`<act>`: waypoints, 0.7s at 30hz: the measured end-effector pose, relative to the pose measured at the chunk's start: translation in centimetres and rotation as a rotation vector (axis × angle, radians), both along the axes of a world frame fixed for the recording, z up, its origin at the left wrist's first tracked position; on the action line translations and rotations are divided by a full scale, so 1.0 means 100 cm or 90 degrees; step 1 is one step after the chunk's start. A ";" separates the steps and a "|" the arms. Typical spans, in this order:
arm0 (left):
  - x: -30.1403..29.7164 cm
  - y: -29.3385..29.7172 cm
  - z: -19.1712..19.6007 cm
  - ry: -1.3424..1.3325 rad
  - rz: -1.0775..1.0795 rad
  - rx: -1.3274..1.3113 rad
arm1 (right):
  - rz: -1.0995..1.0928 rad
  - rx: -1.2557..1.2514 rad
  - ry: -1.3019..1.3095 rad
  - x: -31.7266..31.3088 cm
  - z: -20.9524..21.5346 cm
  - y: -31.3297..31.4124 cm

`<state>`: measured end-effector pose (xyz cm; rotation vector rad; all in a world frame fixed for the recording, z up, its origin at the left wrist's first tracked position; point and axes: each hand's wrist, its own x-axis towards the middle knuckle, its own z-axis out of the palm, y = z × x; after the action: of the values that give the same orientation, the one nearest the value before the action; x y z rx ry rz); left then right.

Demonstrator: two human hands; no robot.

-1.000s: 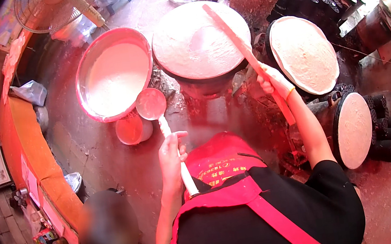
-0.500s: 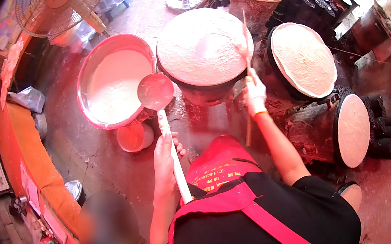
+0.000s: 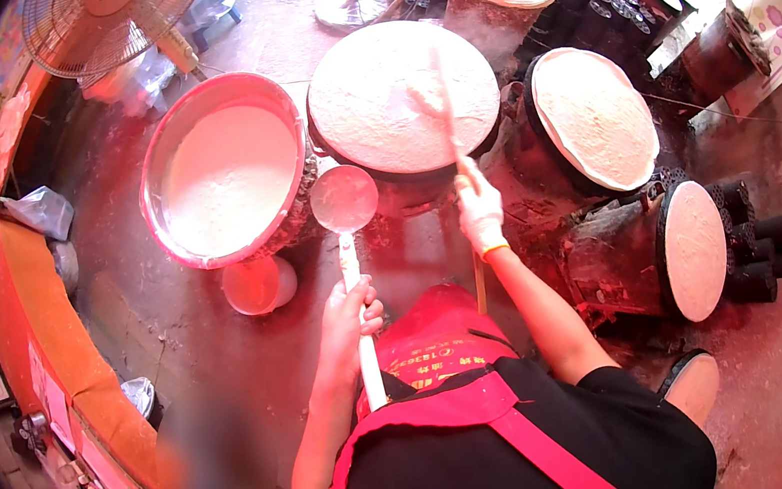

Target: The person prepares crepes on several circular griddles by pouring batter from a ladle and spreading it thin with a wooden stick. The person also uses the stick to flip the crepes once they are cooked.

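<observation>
My left hand (image 3: 350, 323) is wrapped round the long white handle of a ladle (image 3: 344, 201), whose round bowl hangs between the batter tub and the griddle. Closed on a thin wooden batter spreader (image 3: 448, 115), my right hand (image 3: 480, 209) is at the front right edge of the round griddle. The spreader's blade lies over the pale batter (image 3: 366, 112) that covers the griddle top, and part of its stick shows below my hand. At the left stands a wide pink-rimmed tub (image 3: 151, 204) holding smooth, pale liquid batter.
A small red bucket (image 3: 261, 286) stands below the tub. To the right, several round griddles carry pale flatbreads (image 3: 595, 118), with black coal cylinders (image 3: 764, 239) beside one. A fan (image 3: 115, 18) is at upper left, near an orange counter (image 3: 69, 323).
My right hand and the spreader have swung left across the batter. The ladle in my left hand has moved right and down, away from the tub.
</observation>
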<state>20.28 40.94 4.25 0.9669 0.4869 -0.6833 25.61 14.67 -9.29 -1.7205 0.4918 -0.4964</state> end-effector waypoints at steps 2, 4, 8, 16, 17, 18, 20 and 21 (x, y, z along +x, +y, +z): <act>-0.002 0.004 -0.003 0.005 -0.010 -0.004 | 0.045 0.043 0.032 0.010 0.007 -0.001; -0.006 0.011 -0.004 0.006 0.003 0.003 | 0.069 -0.010 0.053 0.019 0.031 -0.008; -0.010 0.014 -0.001 0.006 0.003 -0.017 | -0.008 0.080 -0.037 0.016 -0.010 -0.043; -0.010 0.015 -0.008 0.022 -0.007 -0.034 | 0.134 0.028 -0.016 0.037 0.013 -0.022; -0.008 0.014 -0.008 0.020 -0.009 -0.031 | 0.056 0.122 0.058 0.045 0.023 -0.036; -0.005 0.011 -0.007 0.019 -0.013 -0.029 | 0.044 0.141 0.080 0.045 0.022 -0.046; 0.004 0.001 -0.005 0.012 -0.037 -0.018 | 0.076 0.106 0.075 0.034 0.009 -0.064; 0.011 0.000 -0.004 0.007 -0.043 -0.009 | 0.131 0.080 0.089 0.022 0.002 -0.060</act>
<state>21.35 40.92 3.88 0.9709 0.4602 -0.7512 27.78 8.64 -9.11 -1.6687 0.4302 -0.1950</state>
